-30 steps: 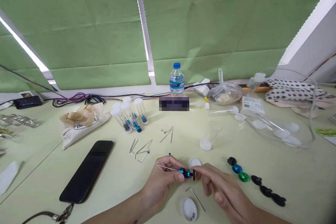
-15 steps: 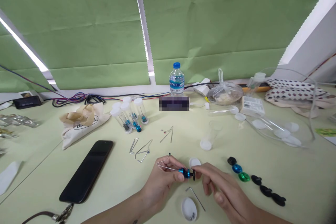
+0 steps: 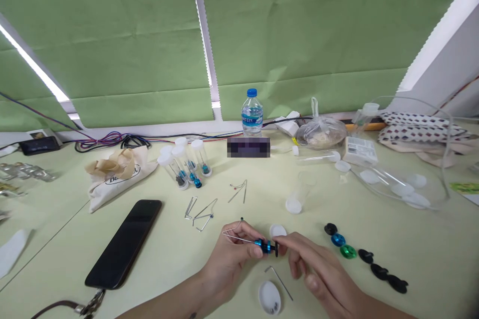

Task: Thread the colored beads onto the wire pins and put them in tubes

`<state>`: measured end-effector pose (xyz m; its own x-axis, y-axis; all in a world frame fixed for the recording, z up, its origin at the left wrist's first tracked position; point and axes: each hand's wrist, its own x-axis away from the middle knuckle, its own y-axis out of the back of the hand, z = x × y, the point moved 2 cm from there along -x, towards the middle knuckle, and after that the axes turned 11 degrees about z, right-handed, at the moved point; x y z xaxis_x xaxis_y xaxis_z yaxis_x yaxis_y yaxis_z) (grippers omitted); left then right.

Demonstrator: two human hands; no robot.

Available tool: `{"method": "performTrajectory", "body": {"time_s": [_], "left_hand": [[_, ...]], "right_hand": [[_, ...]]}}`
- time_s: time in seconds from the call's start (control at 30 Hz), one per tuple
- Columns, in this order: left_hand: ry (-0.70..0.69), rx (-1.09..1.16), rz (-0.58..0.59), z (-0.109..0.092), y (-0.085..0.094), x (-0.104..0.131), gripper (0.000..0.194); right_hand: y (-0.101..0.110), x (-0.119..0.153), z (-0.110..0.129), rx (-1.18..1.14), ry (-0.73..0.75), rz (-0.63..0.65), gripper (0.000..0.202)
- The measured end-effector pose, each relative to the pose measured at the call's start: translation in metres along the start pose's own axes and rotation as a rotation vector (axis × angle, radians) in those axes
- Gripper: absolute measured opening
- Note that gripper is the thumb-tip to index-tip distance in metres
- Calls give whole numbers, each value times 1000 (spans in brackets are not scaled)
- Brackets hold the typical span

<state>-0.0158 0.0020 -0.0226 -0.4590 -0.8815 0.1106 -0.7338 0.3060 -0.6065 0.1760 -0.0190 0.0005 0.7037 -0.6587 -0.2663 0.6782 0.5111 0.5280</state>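
Observation:
My left hand [image 3: 234, 259] is closed around a small blue and black metal cylinder [image 3: 263, 245], held between thumb and fingers just above the table. A thin bent wire [image 3: 238, 238] runs from its left end, with a dark bead at the wire's tip. A black disc [image 3: 276, 249] sits on a short shaft at the right end. My right hand [image 3: 318, 269] is beside it, index finger stretched out to the disc's upper edge, thumb apart. Below lie an L-shaped hex key [image 3: 280, 283] and a white cap [image 3: 269, 298] holding small metal bits. Another white cap [image 3: 277, 231] is partly behind the hands.
Black, blue and green round parts [image 3: 348, 251] lie in a row at right. More hex keys [image 3: 202, 216] are left of centre, near clear tubes [image 3: 190, 159] with blue parts. A phone [image 3: 124, 244], pouch [image 3: 119, 174], water bottle [image 3: 252, 113] and empty tubes [image 3: 385, 179] lie around.

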Motion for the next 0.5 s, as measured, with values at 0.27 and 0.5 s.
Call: {"method": "performTrajectory", "body": {"time_s": [0.27,0.5], "left_hand": [[-7,6,11,2,1,1,19],[-6,0,12,0,1,0,19]], "right_hand": [[-1,2,-2,10,0,-3,47],[0,0,-1,10,22,-27,46]]}}
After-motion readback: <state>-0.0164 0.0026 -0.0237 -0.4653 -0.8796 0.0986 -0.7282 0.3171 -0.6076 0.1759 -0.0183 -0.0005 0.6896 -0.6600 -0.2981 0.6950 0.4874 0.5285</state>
